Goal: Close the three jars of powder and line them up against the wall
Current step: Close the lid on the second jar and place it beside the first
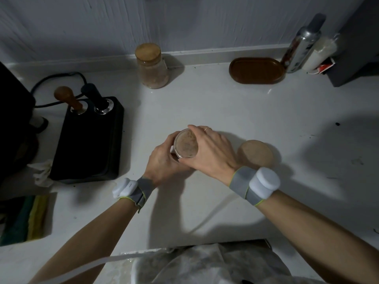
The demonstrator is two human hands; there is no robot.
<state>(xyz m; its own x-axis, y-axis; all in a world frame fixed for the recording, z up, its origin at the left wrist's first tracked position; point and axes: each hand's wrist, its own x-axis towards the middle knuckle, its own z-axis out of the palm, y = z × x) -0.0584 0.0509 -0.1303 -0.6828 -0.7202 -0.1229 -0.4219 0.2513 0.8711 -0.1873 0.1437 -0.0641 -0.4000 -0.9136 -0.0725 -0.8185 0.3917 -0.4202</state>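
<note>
Jars of powder were three in our count. The middle jar (185, 146) sat at the centre of the white counter (225, 111), mostly hidden by both hands; we saw only its round top, a clear disc with brownish powder behind it. We could not tell whether that disc was a lid already seated or still loose. The left hand (164, 160) wrapped the jar's left side, fingers curled shut around the glass, fingertips hidden behind it. The right hand (209, 152) lay over the jar's right rim, thumb along the near edge, index finger arched over the far edge, remaining fingers pressed together and bent down out of sight. A thin ring showed on one right finger.

Just right of that hand stood a second jar (255, 153), its cork lid on, its body partly blocked by the right wrist band (254, 185). The third jar (152, 66) stood closed with a cork lid at the back, touching or just off the wall (184, 21); we could not tell which.

Lighting was dim. The black tamper stand (88, 140) on the left held two tampers. A brown oval tray (257, 70) and a spray can (301, 46) sat back right. A striped cloth (24, 218) was cut off at the left edge, and pale fabric filled the bottom edge, unclear.
</note>
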